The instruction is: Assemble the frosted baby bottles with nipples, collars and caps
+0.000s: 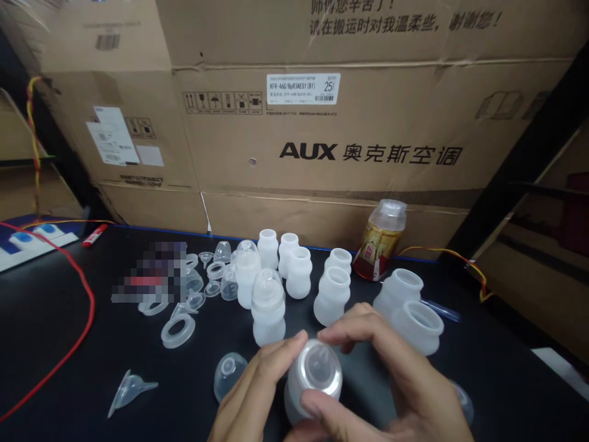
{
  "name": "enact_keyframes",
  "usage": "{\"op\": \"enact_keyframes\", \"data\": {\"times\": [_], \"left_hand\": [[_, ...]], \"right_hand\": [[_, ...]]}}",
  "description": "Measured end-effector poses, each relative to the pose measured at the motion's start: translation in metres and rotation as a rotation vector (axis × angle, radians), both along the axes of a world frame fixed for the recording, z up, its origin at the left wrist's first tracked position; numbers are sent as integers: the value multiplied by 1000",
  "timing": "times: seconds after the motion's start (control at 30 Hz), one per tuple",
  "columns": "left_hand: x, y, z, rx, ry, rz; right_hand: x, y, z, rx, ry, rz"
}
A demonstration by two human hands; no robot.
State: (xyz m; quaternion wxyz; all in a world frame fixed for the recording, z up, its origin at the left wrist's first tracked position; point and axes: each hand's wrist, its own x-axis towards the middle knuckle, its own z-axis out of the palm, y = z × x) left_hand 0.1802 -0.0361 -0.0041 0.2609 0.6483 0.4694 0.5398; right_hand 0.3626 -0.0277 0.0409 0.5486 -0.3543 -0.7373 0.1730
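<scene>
Both hands hold one small translucent baby bottle [314, 376] low in the middle of the view, its nipple and screw ring turned towards me. My left hand [251, 393] wraps its left side with the thumb on the ring. My right hand [400, 383] closes over its right side and front. Just behind stands a capped bottle [268, 307], with several open white bottles [332, 296] around it. A loose clear dome cap [229, 373] lies beside my left hand.
Loose rings [178, 331], nipples and funnel-shaped parts [129, 389] lie on the black table [69, 380] at left. A red cable [78, 344] curves across the left. A drink bottle [380, 240] leans against stacked cardboard boxes [350, 135] behind. A red marker [94, 235] lies far left.
</scene>
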Motion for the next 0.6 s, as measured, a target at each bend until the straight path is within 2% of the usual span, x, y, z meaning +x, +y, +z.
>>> {"op": "enact_keyframes", "data": {"times": [0.3, 0.6], "left_hand": [[5, 6, 2, -5, -26, 39], [5, 3, 5, 9, -25, 53]], "right_hand": [[-10, -6, -3, -92, 99, 144], [-7, -4, -7, -136, 69, 64]]}}
